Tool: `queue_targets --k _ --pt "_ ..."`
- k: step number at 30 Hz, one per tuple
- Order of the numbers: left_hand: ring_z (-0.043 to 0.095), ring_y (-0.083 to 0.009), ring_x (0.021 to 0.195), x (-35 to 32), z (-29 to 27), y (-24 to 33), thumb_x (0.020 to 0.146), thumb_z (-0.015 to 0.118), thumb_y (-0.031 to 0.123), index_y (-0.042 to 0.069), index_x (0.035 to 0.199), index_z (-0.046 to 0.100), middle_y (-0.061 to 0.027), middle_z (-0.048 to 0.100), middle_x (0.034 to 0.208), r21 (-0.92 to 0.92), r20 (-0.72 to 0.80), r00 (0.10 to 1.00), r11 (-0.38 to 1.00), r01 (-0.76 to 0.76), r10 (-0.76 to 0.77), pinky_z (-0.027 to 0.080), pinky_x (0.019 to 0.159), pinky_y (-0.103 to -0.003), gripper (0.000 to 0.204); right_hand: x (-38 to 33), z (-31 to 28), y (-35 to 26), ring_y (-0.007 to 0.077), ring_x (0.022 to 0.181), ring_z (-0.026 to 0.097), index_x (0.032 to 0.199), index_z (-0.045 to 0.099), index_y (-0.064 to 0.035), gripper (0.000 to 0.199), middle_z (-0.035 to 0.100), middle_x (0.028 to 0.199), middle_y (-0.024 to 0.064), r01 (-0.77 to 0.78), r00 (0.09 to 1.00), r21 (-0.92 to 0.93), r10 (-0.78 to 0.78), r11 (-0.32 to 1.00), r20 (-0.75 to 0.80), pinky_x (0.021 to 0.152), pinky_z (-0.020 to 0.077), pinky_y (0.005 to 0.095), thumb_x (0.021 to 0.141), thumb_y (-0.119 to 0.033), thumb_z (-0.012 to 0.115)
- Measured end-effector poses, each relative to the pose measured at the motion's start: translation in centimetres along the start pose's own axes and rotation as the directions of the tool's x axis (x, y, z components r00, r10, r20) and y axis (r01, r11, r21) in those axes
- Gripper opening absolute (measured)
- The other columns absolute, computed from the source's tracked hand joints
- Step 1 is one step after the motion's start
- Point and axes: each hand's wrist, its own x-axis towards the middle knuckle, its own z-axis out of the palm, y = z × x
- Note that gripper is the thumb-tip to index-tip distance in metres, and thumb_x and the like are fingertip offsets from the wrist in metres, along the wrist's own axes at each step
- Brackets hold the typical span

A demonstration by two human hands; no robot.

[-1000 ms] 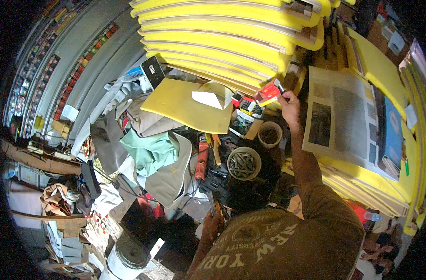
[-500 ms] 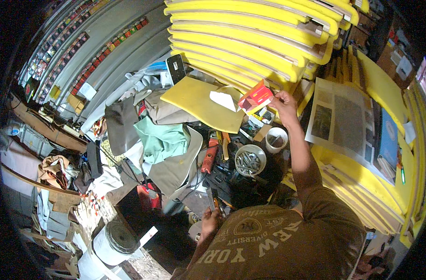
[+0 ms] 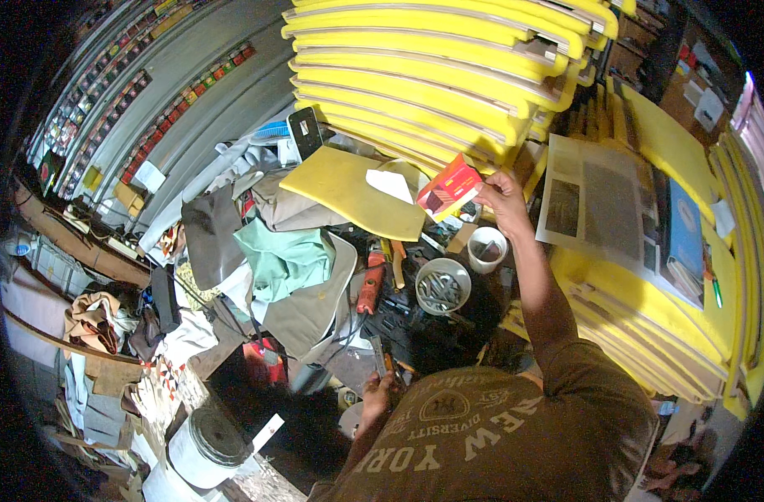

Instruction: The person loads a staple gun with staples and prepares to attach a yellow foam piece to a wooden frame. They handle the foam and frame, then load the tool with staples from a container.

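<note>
My right hand (image 3: 500, 199) is raised over the cluttered bench and grips a small red box (image 3: 449, 187) by one end. Below the box lie a yellow foam sheet (image 3: 348, 191) with a white paper scrap (image 3: 389, 183) on it. A white cup (image 3: 486, 249) and a round tin of small metal parts (image 3: 442, 286) sit just beneath my right forearm. My left hand (image 3: 378, 390) is low, close to my chest, closed around a thin tool (image 3: 381, 358) whose kind I cannot make out.
Stacked yellow foam panels (image 3: 432, 75) fill the top and right. A newspaper (image 3: 603, 205) lies on the right stack. Grey and green fabric pieces (image 3: 286, 259), an orange-handled tool (image 3: 367, 280), a white bucket (image 3: 206, 443) and wall shelves (image 3: 148, 92) surround the bench.
My right hand has drawn the red box up and toward me, away from the yellow stack. The view has tilted, bringing the bench lower in the picture.
</note>
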Motion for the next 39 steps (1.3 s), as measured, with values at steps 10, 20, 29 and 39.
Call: queue_targets --k 10,20,29,39 --pt "0.052 -0.0108 0.068 1.6 -1.4 -3.3 0.085 0.061 0.019 0.007 0.092 0.058 -0.0009 0.059 0.08 0.005 0.038 0.999 1.0 0.017 -0.017 0.041 0.059 -0.027 0.014 -1.4 -1.2 0.4 0.0144 0.072 0.059 0.083 0.051 0.0015 0.016 0.053 0.082 0.0056 -0.006 0.999 -0.031 0.008 0.999 0.053 0.063 0.0549 0.0271 0.081 -0.008 0.064" --pt "0.049 -0.01 0.056 0.6 0.0 -0.4 0.087 0.056 0.016 0.008 0.08 0.052 -0.0012 0.054 0.065 0.1 0.024 0.999 0.994 0.041 -0.044 0.038 0.052 -0.027 0.012 -1.8 -2.1 0.0 0.014 0.071 0.059 0.083 0.051 0.0001 0.016 0.052 0.08 0.0042 -0.018 0.981 -0.193 0.054 0.981 0.185 0.062 0.0539 0.0271 0.08 -0.008 0.064" --pt "0.049 -0.0093 0.056 1.2 -0.7 -2.4 0.087 0.055 0.022 0.008 0.08 0.051 -0.0005 0.053 0.063 0.175 0.002 1.0 0.985 0.0 0.0 0.037 0.051 -0.027 0.016 -2.1 -1.6 -0.9 0.0129 0.071 0.059 0.084 0.05 -0.0013 0.016 0.053 0.079 0.0027 -0.057 0.97 -0.232 0.109 0.971 0.219 0.062 0.0517 0.0254 0.08 -0.008 0.064" --pt "0.047 -0.0108 0.054 0.4 0.3 0.7 0.088 0.055 0.022 0.009 0.083 0.05 -0.0003 0.05 0.064 0.217 0.029 0.996 0.973 0.078 -0.086 0.036 0.049 -0.027 0.015 -2.1 -2.9 0.1 0.0109 0.063 0.058 0.083 0.053 -0.0015 0.014 0.056 0.071 0.0025 -0.019 0.984 -0.254 0.063 0.967 0.166 0.057 0.0478 0.0247 0.078 -0.009 0.065"
